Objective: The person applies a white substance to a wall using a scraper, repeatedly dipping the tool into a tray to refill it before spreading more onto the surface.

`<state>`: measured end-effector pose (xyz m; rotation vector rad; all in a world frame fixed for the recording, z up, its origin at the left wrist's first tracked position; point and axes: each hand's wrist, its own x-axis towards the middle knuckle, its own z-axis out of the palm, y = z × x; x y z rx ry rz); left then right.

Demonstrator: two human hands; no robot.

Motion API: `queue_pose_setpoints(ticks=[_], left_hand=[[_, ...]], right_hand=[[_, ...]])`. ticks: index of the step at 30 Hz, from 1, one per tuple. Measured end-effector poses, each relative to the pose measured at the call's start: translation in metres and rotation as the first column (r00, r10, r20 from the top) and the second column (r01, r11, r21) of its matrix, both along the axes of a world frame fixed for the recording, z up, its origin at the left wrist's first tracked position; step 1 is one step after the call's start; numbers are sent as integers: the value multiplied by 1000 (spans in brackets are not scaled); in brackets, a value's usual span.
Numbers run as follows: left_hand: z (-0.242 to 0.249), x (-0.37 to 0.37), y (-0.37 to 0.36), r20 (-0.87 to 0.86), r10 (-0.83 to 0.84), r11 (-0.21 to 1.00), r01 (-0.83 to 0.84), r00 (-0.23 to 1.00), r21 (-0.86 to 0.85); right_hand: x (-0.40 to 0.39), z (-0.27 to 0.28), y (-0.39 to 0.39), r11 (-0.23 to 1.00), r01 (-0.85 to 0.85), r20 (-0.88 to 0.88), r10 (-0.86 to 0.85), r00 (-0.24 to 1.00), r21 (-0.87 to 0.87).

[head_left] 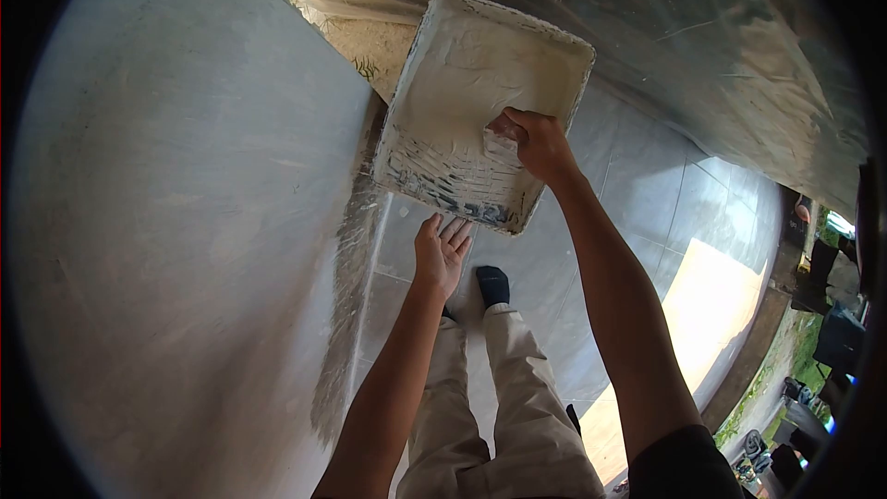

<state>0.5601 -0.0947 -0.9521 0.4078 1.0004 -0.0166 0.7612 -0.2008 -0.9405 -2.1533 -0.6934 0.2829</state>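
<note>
A paint tray (462,55), caked along its rim and holding off-white paint, lies tilted in front of me. My right hand (540,143) is closed around a wide paintbrush (501,146), whose paint-coated head is against the ridged, sloped part of the tray; my fingers cover much of its handle. Just below the tray's near edge, my left hand (445,254) is palm up with its fingers stretched apart, and nothing lies in it. Its fingertips come right to the tray's rim.
A grey wall (203,203) rises on the left, with a paint-spattered strip (356,249) along its foot. Grey floor tiles (637,166) lie under my feet. A plastic sheet (739,65) hangs across the upper right. At the far right are grass and dark items.
</note>
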Motion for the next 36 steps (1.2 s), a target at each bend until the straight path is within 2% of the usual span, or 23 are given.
queue_pose_setpoints(ticks=[5,7,14,16,19,23,25,29,32,34,36], left_hand=[[2,0,-3,15,-4,1000,3,1000,25],[-2,-1,-3,33,-1,1000,1,999,13],[0,-2,-6,54,-22,999,20,998,31],[-1,-2,-6,90,-41,999,38,995,29],[3,0,-10,64,-21,1000,21,998,4],[5,3,-14,72,-31,999,30,997,15],[4,3,-15,76,-29,999,28,997,17],[0,1,-14,99,-28,999,26,995,20],[2,2,-14,81,-11,1000,10,997,13],[1,2,-15,83,-9,1000,8,996,9],[0,2,-15,81,-3,1000,3,997,7]], right_hand=[[0,-7,-3,999,42,9,-42,999,-18],[-4,-5,-6,998,55,-53,-56,997,-14],[-18,-13,-9,998,43,-10,-43,999,-40],[-21,-6,-9,1000,-22,-71,23,997,15],[-27,-4,-8,999,-42,-93,39,995,-32],[-36,-31,-10,1000,-18,-96,17,995,-7],[-43,-34,-9,999,6,-115,-12,993,-53],[-52,-19,-7,1000,-7,-175,9,984,15],[-55,-28,-9,1000,-11,-141,10,990,-7],[-56,-34,-9,993,-48,-161,29,986,-111],[-55,-37,-9,994,-59,-187,41,982,-91]])
